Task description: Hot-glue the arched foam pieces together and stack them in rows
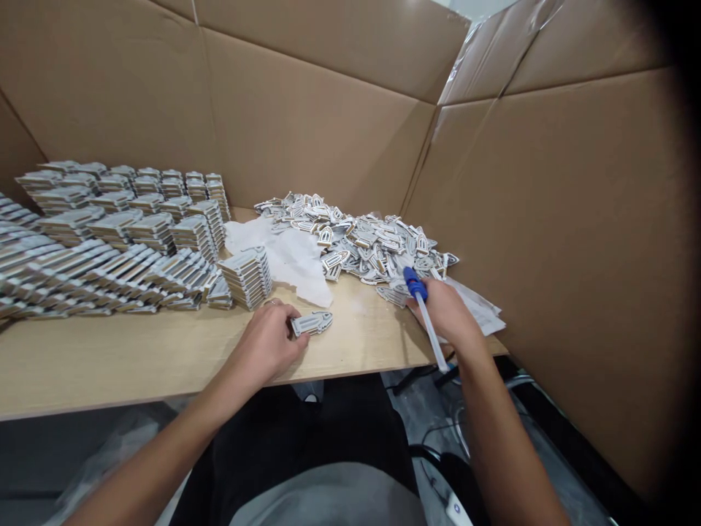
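Note:
My left hand (270, 337) rests on the wooden table (136, 358), fingers curled, pinching the near end of a flat silver bullet-shaped piece (312, 323) that lies on the tabletop. My right hand (447, 313) is closed round a blue-and-white pen-like tool (424, 307), blue end pointing toward a loose heap of the same silver pieces (361, 241). The hand sits at the heap's near edge.
Neat stacks and rows of silver pieces (115, 234) fill the left of the table. One short stack (247, 276) stands beside white paper sheets (285, 256). Cardboard walls (548, 219) enclose the back and right. A chair base and cables lie under the table edge.

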The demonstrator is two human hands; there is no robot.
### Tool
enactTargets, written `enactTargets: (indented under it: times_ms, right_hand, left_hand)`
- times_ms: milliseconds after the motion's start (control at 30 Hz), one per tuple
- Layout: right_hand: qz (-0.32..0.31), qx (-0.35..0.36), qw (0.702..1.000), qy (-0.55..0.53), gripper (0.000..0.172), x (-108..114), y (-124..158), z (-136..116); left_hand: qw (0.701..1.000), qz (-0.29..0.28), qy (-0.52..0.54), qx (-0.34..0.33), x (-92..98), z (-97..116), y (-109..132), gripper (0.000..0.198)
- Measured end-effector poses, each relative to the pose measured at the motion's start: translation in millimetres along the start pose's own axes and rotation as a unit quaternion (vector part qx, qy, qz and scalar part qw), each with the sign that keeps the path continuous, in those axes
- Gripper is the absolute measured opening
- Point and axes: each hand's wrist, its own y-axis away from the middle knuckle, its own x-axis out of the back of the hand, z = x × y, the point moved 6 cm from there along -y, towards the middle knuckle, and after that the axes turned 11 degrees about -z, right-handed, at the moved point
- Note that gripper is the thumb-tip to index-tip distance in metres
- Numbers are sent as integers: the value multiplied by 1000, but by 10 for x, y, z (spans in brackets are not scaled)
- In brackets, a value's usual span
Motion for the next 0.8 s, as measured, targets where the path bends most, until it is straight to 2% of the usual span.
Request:
enactTargets:
  times_ms: [100, 200, 333, 433, 467, 567, 633, 667, 700, 767, 800]
  right_hand:
    - [-10, -71, 996, 59, 21, 80, -40, 288]
    - [-36, -106, 990, 89, 31, 93, -73, 472]
    - [-70, -114, 986, 101, 30, 63, -103, 573]
    - [-82, -111, 985, 102, 25, 41, -118, 579]
    - [-81, -111, 985, 102, 25, 40, -120, 576]
    - [-77, -107, 987, 95, 26, 46, -126, 557]
    - [-70, -102, 989, 86, 26, 56, -129, 544]
    - [-66, -99, 989, 83, 26, 62, -132, 539]
    - [-63, -97, 990, 80, 27, 67, -136, 537]
    - [-60, -93, 991, 75, 27, 71, -144, 538]
    - [-61, -90, 991, 73, 27, 73, -146, 541]
  left_hand:
    - [1000, 10, -6, 0, 15, -4, 4, 4]
    - [1000, 4, -13, 15, 52, -9, 29, 6]
    - [999, -11, -34, 34, 56, -64, 43, 13]
    - [997, 11, -72, 35, 46, -82, 60, 11]
    - [996, 34, -81, 32, 71, -57, 88, 14]
    - [992, 121, -43, -11, 255, 165, 300, 41]
    - [986, 122, 54, -100, 362, 427, 529, 37]
    - [977, 100, 111, -151, 381, 564, 658, 30]
    - [963, 55, 166, -205, 354, 702, 788, 21]
    - [913, -84, 254, -306, 145, 953, 1047, 19]
    - [891, -130, 280, -332, 3, 1027, 1154, 23]
